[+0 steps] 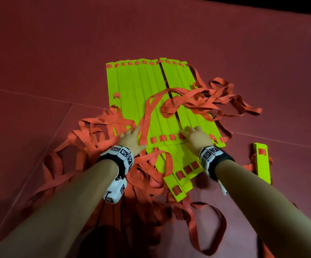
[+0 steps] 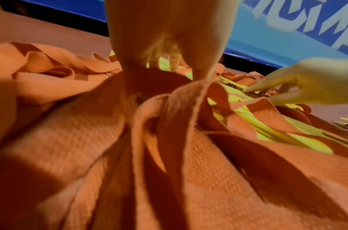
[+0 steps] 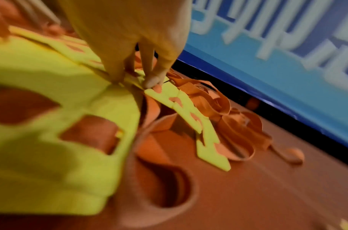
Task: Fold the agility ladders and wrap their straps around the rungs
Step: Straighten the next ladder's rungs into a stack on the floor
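Several neon-yellow rungs (image 1: 141, 94) lie side by side on the red floor, with loose orange straps (image 1: 203, 99) trailing across and around them. A shorter fan of rungs (image 1: 177, 175) overlaps their near end. My left hand (image 1: 132, 131) rests with straight fingers on the left edge of the rungs, amid the strap pile (image 2: 90, 140). My right hand (image 1: 186, 131) presses straight fingers onto the rungs by the row of strap slots; in the right wrist view its fingertips (image 3: 151, 80) touch a rung's edge (image 3: 189, 112). Neither hand holds anything.
A folded ladder bundle (image 1: 261, 162) lies apart on the floor at the right. Tangled straps (image 1: 87, 146) spread to the left and toward me. A blue banner (image 3: 267, 62) with white letters runs along the floor's far edge. Bare red matting (image 1: 57, 53) lies beyond.
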A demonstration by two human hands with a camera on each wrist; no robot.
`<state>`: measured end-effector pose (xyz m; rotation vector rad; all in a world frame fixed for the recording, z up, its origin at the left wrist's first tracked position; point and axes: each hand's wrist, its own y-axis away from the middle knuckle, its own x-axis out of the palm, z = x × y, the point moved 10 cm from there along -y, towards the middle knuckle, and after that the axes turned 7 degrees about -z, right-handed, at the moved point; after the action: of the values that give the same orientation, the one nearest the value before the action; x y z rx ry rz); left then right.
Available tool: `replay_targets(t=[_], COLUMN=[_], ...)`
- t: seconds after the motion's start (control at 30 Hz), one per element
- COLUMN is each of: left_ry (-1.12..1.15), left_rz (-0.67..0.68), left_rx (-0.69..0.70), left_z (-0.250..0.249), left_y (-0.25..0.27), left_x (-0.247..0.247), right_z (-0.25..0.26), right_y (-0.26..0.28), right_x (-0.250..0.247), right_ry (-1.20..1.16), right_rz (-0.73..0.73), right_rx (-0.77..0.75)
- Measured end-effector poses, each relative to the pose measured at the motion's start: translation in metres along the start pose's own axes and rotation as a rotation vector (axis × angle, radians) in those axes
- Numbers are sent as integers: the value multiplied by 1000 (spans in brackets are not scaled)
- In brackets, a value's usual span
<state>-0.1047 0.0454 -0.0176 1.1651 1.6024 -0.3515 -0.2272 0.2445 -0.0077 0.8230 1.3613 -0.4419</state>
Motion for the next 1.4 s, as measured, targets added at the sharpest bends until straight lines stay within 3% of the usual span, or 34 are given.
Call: replay_targets(t=[0.17, 0.43, 0.67, 0.83, 1.0, 1.23, 1.4], left_ry=[39, 10, -60, -80, -56, -68, -203], left_rz=[27, 2, 241, 426, 284, 48, -110], left_rx=[66, 58, 178, 224, 199, 218, 276], left_z=[-14, -5, 1, 2, 4, -2, 2], left_y=[15, 60, 165, 236, 237, 194, 158], left_x=[15, 12, 25, 55, 42, 0, -20], right_z=[15, 47, 71, 90, 88, 87, 103], right_y=[3, 68, 127, 165, 194, 216, 192], right_x=[-5, -17, -21, 6, 9, 11, -21], right_ry=[182, 99, 55, 0, -129, -282, -333], right_rz=[43, 34, 5, 38, -4, -8, -175], right_rx=[-165, -199, -110, -137, -50, 60, 28])
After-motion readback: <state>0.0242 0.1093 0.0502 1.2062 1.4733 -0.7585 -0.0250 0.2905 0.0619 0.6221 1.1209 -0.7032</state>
